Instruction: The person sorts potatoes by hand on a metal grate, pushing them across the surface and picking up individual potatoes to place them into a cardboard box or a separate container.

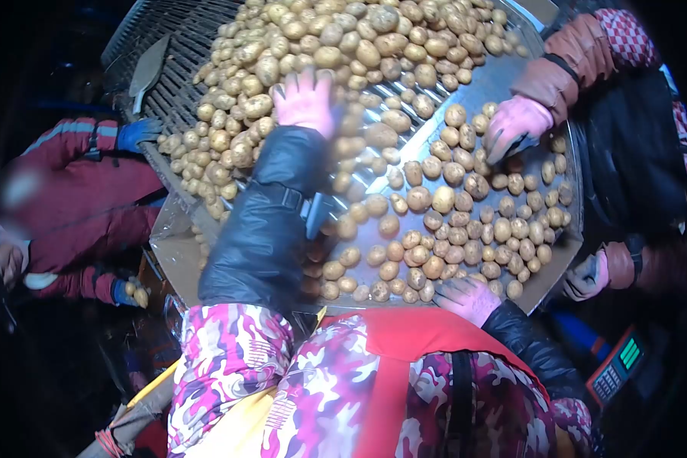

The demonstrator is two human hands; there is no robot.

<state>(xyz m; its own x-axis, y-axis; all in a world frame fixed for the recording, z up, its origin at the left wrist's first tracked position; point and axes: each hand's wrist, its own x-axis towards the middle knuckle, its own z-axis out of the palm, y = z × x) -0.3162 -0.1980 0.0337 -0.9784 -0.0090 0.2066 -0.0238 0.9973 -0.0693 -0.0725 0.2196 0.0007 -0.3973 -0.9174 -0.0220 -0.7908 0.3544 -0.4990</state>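
My left hand (305, 103), in a pink glove and a black sleeve cover, reaches far over the sorting table and rests on the heaped potatoes (328, 56). Its fingers are spread and grip nothing that I can see. Near the table's front edge, my right hand (469, 301), also in a pink glove, lies with fingers apart beside the loose potatoes (433, 266). Those potatoes are scattered over the smooth metal surface (366, 233). Between heap and metal surface, some slatted bars show under the potatoes.
At right, a co-worker's pink-gloved hand (519, 126) is among the potatoes; their other hand (588, 275) is beside the table. At left, another person's blue glove (137, 133) touches the rim. A scoop (151, 70) lies on the slats (185, 72). A keypad device (618, 366) stands lower right.
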